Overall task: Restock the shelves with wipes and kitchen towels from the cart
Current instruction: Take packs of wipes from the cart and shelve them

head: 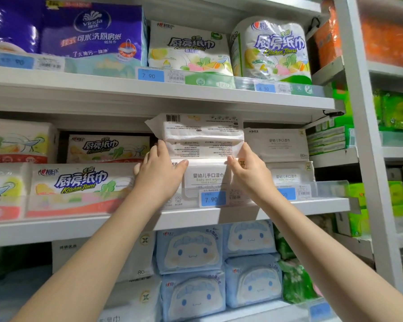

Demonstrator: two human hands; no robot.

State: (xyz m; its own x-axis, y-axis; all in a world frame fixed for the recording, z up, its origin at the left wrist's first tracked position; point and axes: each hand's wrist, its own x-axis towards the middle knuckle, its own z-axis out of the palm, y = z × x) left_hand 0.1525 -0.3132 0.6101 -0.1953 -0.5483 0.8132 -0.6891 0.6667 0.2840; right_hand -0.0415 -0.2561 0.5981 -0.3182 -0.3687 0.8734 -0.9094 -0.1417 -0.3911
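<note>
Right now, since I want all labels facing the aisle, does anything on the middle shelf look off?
Yes. The white wipes pack that the left hand and right hand hold atop the baby wipes pack shows its barcode and fine print outward, while the neighbouring pack shows its front.

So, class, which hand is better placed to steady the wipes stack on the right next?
Right, probably. The right hand grips the pack beside that stack; the left hand is across the pack, by the kitchen towels.
</note>
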